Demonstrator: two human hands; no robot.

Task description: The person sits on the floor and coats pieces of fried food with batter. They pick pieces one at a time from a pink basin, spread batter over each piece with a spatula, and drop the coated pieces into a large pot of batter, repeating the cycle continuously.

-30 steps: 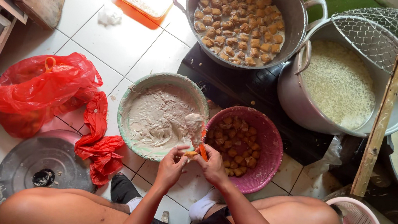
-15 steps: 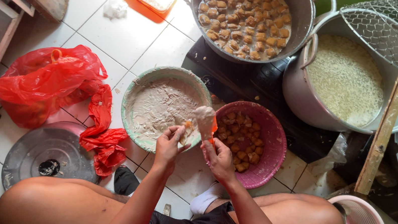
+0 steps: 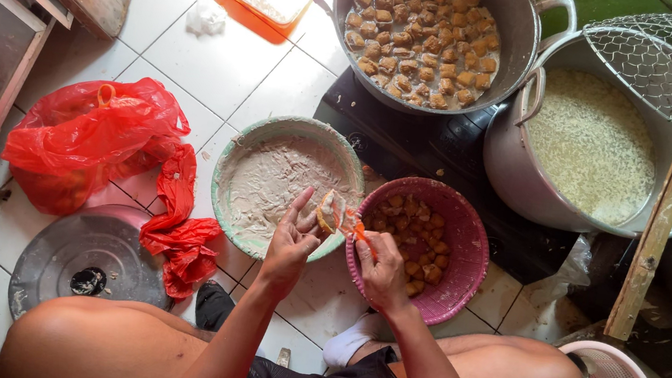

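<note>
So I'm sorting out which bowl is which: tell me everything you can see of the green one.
The green bowl is round and wide, with a pale green rim, maybe plastic. It sits upright on the white tiled floor, smeared inside with whitish paste. The pink basket sits close at its right, a red plastic bag to its left. The left hand is over its near edge.

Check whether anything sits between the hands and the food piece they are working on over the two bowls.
Nothing visible does. The left hand already holds the food piece in its fingers, and the right hand has an orange tool right against it. They meet above the gap between the batter bowl and the pink basket.
</note>
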